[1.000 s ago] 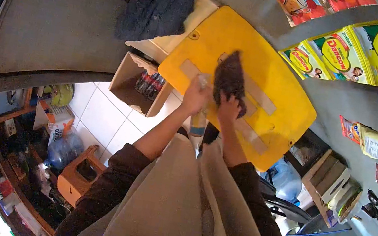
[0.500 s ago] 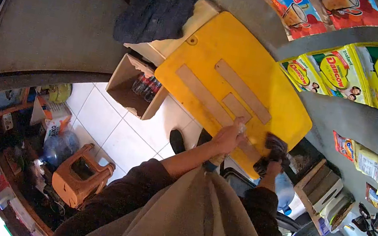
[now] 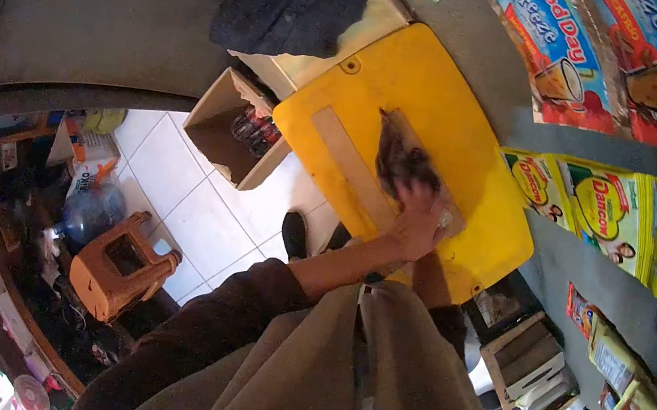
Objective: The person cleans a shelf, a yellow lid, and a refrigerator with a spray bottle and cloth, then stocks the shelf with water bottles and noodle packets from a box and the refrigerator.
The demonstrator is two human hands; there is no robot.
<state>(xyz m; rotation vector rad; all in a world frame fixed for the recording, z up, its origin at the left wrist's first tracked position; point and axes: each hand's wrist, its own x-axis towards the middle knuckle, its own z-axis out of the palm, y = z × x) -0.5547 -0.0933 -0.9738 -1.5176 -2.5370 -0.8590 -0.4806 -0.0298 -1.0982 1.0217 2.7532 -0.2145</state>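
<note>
Dark cloth (image 3: 397, 156) lies bunched near the middle of the yellow board (image 3: 491, 193), over one of two tan strips (image 3: 339, 142); the other strip runs just beside it at 8 o'clock. Its blur suggests a stroke under way: the step in hand looks like wiping the board's face. Further wiping would call for steady pressure through the cloth and for the two hands to work apart, since they now crowd one spot.

At the cloth's 5 o'clock, the right hand (image 3: 417, 196) rests on it, fingers bent and slightly parted, tips pressing down; blur hides whether they also pinch a fold. The left hand (image 3: 419, 234) sits just below, its forearm crossing over the right one and covering part of the other hand. Its fingers seem curled together around a bottle (image 3: 451, 220), of which little more than a clear bit shows at the hand's 2 o'clock; the thumb cannot be made out.

Farther out from the cloth, an open carton (image 3: 264, 166) of drinks stands at 9 o'clock, dark fabric (image 3: 301, 5) hangs between 10 and 11, blue sachets (image 3: 538, 40) hang between 1 and 2, and yellow sachets (image 3: 606, 208) at 3. At 8 o'clock, an orange stool (image 3: 93, 274) stands beyond white tiles (image 3: 191, 195).
</note>
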